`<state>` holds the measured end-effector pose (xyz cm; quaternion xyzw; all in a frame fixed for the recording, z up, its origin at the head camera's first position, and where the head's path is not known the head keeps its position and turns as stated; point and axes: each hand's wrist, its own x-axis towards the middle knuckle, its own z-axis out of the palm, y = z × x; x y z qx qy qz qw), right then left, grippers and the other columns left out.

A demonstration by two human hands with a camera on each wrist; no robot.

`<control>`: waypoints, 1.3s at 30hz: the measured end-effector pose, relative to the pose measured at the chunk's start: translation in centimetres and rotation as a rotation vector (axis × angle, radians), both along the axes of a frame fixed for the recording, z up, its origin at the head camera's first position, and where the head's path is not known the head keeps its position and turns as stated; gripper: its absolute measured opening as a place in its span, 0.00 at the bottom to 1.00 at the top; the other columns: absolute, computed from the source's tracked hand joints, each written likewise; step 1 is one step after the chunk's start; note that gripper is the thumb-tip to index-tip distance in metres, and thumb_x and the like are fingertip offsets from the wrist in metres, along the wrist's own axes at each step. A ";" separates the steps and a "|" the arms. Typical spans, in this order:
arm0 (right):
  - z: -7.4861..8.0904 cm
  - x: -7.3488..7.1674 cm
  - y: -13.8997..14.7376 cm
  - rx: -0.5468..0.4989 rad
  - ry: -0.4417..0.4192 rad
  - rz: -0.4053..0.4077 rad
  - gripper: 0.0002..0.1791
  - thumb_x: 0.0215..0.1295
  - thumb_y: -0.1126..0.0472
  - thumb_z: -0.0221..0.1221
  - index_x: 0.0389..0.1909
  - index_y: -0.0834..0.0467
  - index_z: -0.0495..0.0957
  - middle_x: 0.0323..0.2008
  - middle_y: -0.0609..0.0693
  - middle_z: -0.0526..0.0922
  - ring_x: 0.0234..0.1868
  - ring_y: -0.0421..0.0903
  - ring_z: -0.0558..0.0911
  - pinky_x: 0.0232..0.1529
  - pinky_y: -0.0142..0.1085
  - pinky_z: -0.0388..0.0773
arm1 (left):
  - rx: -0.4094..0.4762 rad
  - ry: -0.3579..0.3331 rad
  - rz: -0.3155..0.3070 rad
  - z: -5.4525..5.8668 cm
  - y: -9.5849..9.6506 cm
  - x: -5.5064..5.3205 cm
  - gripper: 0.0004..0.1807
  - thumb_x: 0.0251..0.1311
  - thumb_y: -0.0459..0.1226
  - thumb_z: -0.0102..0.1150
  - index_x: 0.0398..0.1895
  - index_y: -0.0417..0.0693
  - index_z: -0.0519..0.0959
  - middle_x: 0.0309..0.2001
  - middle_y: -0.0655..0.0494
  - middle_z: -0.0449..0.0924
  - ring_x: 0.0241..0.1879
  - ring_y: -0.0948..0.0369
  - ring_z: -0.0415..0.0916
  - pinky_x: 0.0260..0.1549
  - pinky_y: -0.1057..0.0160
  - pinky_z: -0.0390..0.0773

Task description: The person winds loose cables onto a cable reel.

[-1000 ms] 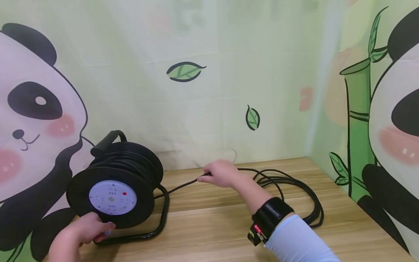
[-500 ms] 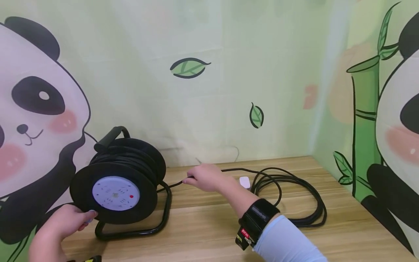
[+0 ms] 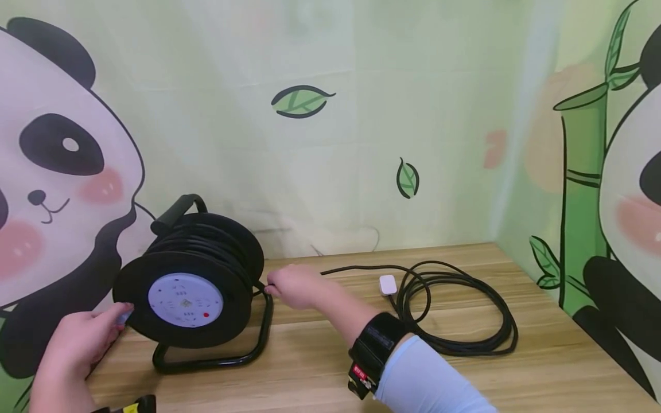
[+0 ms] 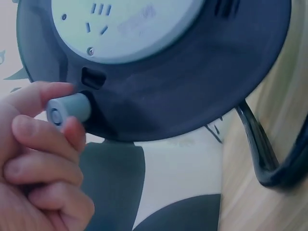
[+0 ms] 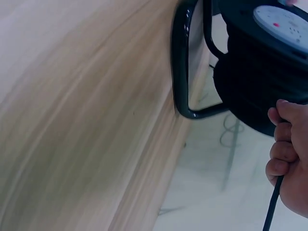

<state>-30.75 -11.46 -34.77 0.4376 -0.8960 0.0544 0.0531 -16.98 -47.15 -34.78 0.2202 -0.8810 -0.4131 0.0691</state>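
Observation:
A black cable reel (image 3: 240, 261) stands at the left of the table, with a pale round socket panel (image 3: 186, 300) on its front. My left hand (image 3: 77, 338) is at the reel's left edge, its thumb and fingers pinching the small grey crank knob (image 4: 72, 108) on the front flange. Close by the reel's right side, my right hand (image 3: 296, 287) grips the black cable (image 3: 361, 268). In the right wrist view, the fingers curl round that cable (image 5: 273, 204), which trails out below the fist. Black cord lies wound on the drum.
Loose cable loops (image 3: 508, 321) lie on the right of the wooden table (image 3: 320, 367), with a white plug (image 3: 387, 284) beside them. The reel's tubular stand (image 3: 217, 362) rests on the tabletop. A panda-printed cloth (image 3: 335, 172) hangs behind.
The reel has turned clockwise, carrying the knob and my left hand from the bottom to its left side. My right hand has moved left towards the reel, uncovering the white plug.

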 end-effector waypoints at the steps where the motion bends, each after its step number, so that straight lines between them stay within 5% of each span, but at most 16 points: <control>1: -0.1 0.1 -0.4 0.012 0.013 -0.004 0.16 0.80 0.50 0.51 0.31 0.50 0.75 0.23 0.41 0.74 0.28 0.40 0.77 0.28 0.36 0.71 | 0.099 0.022 0.007 0.1 0.1 -0.1 0.31 0.70 0.60 0.52 0.18 0.45 0.77 0.16 0.58 0.68 0.19 0.60 0.66 0.21 0.60 0.67; 5: -0.8 0.3 -1.6 0.051 0.080 -0.004 0.16 0.79 0.50 0.51 0.29 0.50 0.75 0.25 0.43 0.76 0.32 0.42 0.81 0.31 0.39 0.75 | 0.499 0.121 -0.066 0.4 0.9 -0.5 0.27 0.72 0.58 0.53 0.24 0.47 0.77 0.16 0.60 0.66 0.13 0.63 0.60 0.13 0.63 0.63; 9: -1.5 0.5 -2.1 0.060 0.095 -0.012 0.15 0.79 0.50 0.52 0.30 0.50 0.75 0.28 0.44 0.80 0.37 0.43 0.85 0.31 0.40 0.77 | 0.663 0.172 -0.169 0.6 1.8 -0.8 0.28 0.73 0.59 0.50 0.23 0.49 0.72 0.16 0.61 0.64 0.12 0.62 0.56 0.14 0.60 0.56; 17: -1.5 0.5 -1.8 0.047 0.069 -0.026 0.15 0.79 0.49 0.52 0.30 0.49 0.75 0.26 0.42 0.77 0.34 0.41 0.82 0.29 0.38 0.74 | 0.646 0.174 -0.173 0.9 2.3 -1.1 0.28 0.77 0.57 0.42 0.23 0.48 0.70 0.17 0.61 0.64 0.12 0.62 0.57 0.13 0.62 0.58; 28: -0.7 -0.1 -0.6 0.017 0.048 -0.079 0.17 0.78 0.46 0.53 0.29 0.48 0.77 0.24 0.41 0.76 0.29 0.39 0.78 0.26 0.39 0.72 | 0.661 0.193 -0.151 0.9 1.5 -0.9 0.28 0.78 0.55 0.43 0.23 0.47 0.71 0.17 0.61 0.64 0.13 0.63 0.58 0.14 0.60 0.54; 39: 1.0 -1.4 4.3 -0.006 0.069 -0.114 0.24 0.77 0.39 0.51 0.22 0.48 0.72 0.20 0.40 0.72 0.24 0.38 0.75 0.26 0.37 0.71 | 0.673 0.200 -0.134 0.9 1.6 -0.7 0.28 0.76 0.56 0.47 0.22 0.47 0.72 0.17 0.60 0.65 0.13 0.62 0.58 0.14 0.59 0.52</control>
